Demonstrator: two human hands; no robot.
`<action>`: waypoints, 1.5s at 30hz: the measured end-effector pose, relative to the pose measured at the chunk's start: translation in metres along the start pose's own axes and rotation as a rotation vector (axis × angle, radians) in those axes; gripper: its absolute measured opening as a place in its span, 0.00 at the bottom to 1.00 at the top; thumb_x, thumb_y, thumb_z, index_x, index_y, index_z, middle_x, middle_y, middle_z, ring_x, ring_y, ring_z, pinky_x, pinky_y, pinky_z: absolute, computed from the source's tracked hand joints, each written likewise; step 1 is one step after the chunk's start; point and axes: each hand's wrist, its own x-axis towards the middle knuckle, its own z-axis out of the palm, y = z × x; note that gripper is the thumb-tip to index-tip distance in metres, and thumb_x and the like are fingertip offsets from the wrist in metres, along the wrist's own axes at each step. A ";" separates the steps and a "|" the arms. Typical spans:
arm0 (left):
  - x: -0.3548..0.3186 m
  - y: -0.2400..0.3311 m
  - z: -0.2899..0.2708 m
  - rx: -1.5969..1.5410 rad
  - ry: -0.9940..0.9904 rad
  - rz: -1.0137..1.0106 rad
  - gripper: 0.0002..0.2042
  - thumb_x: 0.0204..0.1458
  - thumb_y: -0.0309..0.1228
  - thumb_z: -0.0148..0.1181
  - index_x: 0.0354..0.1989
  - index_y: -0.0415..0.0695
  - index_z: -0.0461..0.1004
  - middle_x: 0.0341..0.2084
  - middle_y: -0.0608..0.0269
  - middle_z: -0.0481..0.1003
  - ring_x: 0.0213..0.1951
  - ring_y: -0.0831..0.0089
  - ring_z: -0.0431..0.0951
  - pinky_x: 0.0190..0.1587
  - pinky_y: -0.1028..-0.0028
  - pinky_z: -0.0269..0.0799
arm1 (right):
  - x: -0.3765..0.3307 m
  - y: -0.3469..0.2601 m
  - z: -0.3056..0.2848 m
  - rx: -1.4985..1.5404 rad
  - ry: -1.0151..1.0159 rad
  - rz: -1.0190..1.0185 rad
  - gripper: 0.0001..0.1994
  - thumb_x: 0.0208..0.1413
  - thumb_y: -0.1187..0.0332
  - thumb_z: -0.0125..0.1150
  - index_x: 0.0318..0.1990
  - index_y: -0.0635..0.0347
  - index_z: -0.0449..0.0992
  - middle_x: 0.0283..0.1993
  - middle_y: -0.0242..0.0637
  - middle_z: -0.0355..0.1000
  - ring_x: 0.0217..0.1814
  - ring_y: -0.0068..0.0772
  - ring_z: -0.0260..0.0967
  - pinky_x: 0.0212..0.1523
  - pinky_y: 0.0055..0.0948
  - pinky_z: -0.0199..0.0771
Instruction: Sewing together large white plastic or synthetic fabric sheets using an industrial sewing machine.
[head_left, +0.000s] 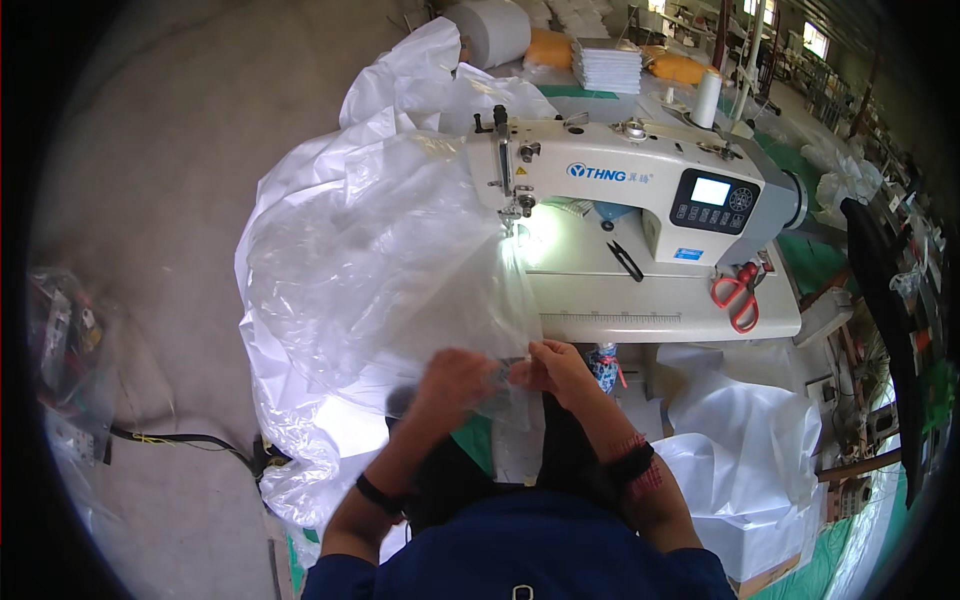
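Observation:
A large clear plastic sheet (370, 270) with white sheeting (275, 210) under and around it spreads left of a white sewing machine (590, 165). Its right edge runs under the needle area (515, 210), lit by a lamp, and comes down towards my lap. At the near edge, my right hand (560, 370) is closed and pinches the film between thumb and fingers. Close by on the left, my left hand (448, 385) is curled, with bunched film at its fingertips. Motion blurs this hand, and its exact grip is hard to see.
Black thread snips (626, 261) and red-handled scissors (738, 297) lie on the machine bed (600, 290). A white thread cone (706, 98) stands behind. White sheeting (740, 430) drapes over a box at lower right. A black cable (190, 437) crosses the floor at left.

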 end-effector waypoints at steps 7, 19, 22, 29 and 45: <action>-0.018 0.017 0.042 0.032 0.036 -0.131 0.16 0.38 0.26 0.57 0.40 0.41 0.72 0.35 0.62 0.70 0.40 0.64 0.70 0.46 0.65 0.65 | 0.000 -0.001 0.005 0.076 -0.012 0.053 0.13 0.61 0.65 0.46 0.38 0.70 0.66 0.28 0.40 0.70 0.30 0.39 0.76 0.32 0.38 0.81; 0.059 -0.022 0.023 -0.287 -0.121 -0.308 0.05 0.48 0.29 0.54 0.27 0.41 0.72 0.27 0.53 0.73 0.31 0.56 0.73 0.34 0.63 0.68 | -0.003 -0.004 0.000 -0.260 0.047 -0.094 0.11 0.56 0.61 0.54 0.35 0.59 0.75 0.28 0.28 0.71 0.23 0.20 0.69 0.21 0.17 0.64; 0.079 -0.036 0.027 -0.351 -0.319 -0.394 0.11 0.49 0.37 0.55 0.25 0.41 0.73 0.21 0.52 0.73 0.27 0.54 0.73 0.31 0.62 0.68 | 0.006 0.004 -0.008 -0.346 0.040 -0.148 0.11 0.56 0.61 0.53 0.33 0.58 0.76 0.27 0.26 0.70 0.22 0.16 0.64 0.22 0.16 0.61; 0.091 -0.042 0.035 -0.185 -0.471 -0.375 0.17 0.46 0.47 0.56 0.21 0.44 0.74 0.18 0.56 0.73 0.26 0.56 0.75 0.29 0.62 0.68 | 0.006 -0.001 0.000 -0.103 0.117 -0.134 0.12 0.57 0.61 0.53 0.34 0.60 0.76 0.25 0.27 0.71 0.22 0.14 0.61 0.22 0.14 0.58; 0.031 0.028 0.021 0.050 -0.051 0.004 0.21 0.36 0.33 0.65 0.42 0.43 0.71 0.39 0.61 0.71 0.43 0.61 0.69 0.50 0.60 0.62 | 0.019 -0.001 0.005 -0.136 0.098 -0.159 0.07 0.53 0.69 0.55 0.27 0.63 0.73 0.21 0.28 0.67 0.18 0.17 0.62 0.19 0.17 0.62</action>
